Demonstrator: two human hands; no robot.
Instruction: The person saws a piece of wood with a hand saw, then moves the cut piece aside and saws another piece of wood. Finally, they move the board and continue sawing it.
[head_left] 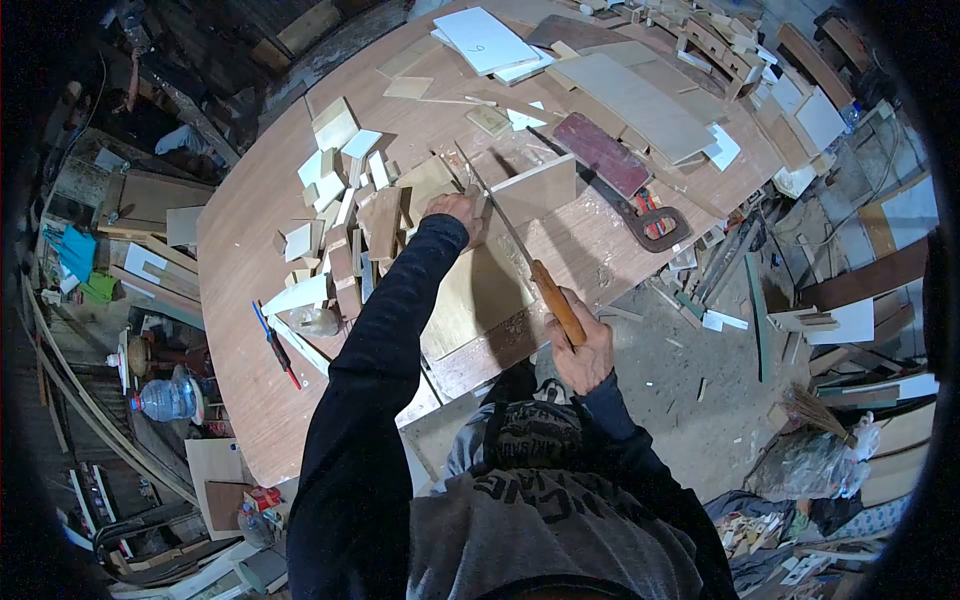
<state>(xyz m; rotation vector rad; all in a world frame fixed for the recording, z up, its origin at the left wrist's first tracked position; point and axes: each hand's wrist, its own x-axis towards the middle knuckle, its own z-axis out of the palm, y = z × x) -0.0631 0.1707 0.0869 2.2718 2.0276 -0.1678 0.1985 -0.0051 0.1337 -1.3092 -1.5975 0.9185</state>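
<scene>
My right hand (583,345) is wrapped round the wooden handle of a handsaw (558,303), whose thin blade points up and to the left over the workbench (255,210). Left of the blade, my left hand (457,212) is closed at a small piece of wood; its fingertips are partly hidden. Under and beside the blade lies a light wooden board (478,300). An upright panel with a white top edge (535,180) stands just right of the blade.
Wood offcuts (330,180) are heaped left of my left hand. Back right lie a dark saw (655,222), a maroon block (602,153) and stacked panels (635,105). Pens (277,345) lie at the left. A person (135,110) is at the far upper left.
</scene>
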